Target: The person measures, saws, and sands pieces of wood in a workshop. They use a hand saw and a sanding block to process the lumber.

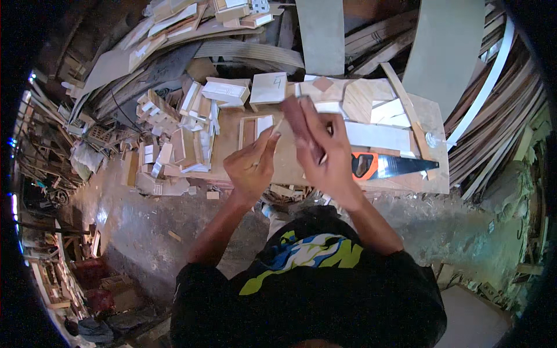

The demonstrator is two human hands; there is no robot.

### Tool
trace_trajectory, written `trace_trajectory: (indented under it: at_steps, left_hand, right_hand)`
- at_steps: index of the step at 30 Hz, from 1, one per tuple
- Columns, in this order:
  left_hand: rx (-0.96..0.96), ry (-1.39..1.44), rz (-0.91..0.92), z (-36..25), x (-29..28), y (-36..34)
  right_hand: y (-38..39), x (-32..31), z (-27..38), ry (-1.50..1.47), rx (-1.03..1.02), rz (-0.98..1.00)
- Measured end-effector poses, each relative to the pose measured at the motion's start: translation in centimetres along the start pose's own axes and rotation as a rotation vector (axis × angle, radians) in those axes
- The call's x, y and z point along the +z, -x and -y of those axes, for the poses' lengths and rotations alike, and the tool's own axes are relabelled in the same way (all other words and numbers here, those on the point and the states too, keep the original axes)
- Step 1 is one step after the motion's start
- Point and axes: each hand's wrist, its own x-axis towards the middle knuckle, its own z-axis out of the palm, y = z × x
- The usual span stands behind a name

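Note:
My left hand (250, 167) is closed, its thumb and finger pinching a thin, pale sliver of wood (279, 124); most of that piece is hidden by the fingers. Close beside it on the right, my right hand (328, 156) grips a folded reddish-brown sheet (297, 123) that looks like sandpaper. The sheet is slightly blurred and stands near the sliver's tip; whether the two touch, I cannot tell. Both hands are raised over a wooden workbench (225, 153). Beneath them lies a small open wooden frame (248, 132) with a white inside.
A handsaw (400, 166) with an orange and black handle lies on the bench's right side, by white boards (377, 136). White-topped wooden boxes (270, 88) line the back. Stacked small wooden parts (197, 116) crowd the left. Long strips (493, 116) lean at the far right.

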Motion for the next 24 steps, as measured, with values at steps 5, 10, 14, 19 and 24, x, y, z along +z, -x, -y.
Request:
trace_trajectory:
  at_steps: [5, 10, 14, 19, 24]
  left_hand:
    - [-0.034, -0.178, 0.075, 0.4, 0.1, 0.5]
    - [0.138, -0.105, 0.0, 0.9, 0.5, 0.9]
    - [0.101, -0.152, 0.039, 0.4, 0.1, 1.2]
    - [-0.123, 0.019, 0.07, -0.4, -0.2, 0.8]
    - [-0.435, 0.115, 0.207, -1.3, -0.2, -0.1]
  right_hand:
    - [0.2, 0.0, 1.1, -0.05, 0.016, -0.001]
    - [0.1, 0.4, -0.8, -0.131, 0.325, 0.045]
    - [0.5, 0.0, 0.2, -0.017, 0.013, 0.047]
    - [0.6, -0.2, -1.0, 0.045, 0.011, 0.029]
    - [1.0, -0.3, -2.1, 0.142, 0.022, 0.065]
